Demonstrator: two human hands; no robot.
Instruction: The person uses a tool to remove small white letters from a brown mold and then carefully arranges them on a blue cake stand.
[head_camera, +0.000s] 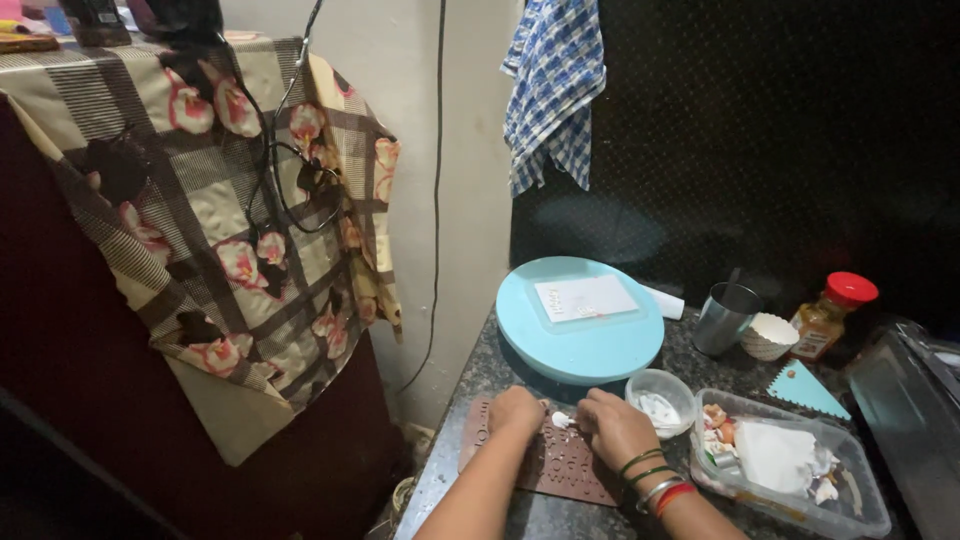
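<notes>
A: Left hand (515, 410) lies flat on the brown mould (560, 465) at the bench's (470, 400) near-left edge; right hand (612, 428) pinches a white bit (561, 420).

B: Pressing hard might slide the mould off; the small bowl (660, 400) beyond could tip.

blue turntable (580, 345), steel cup (724, 317), checked towel (553, 90), floral cloth (250, 200)

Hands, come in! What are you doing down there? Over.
Left hand flat on brown letter mould. Right hand pinching white lump over it. Small white bowl close by right hand.
</notes>
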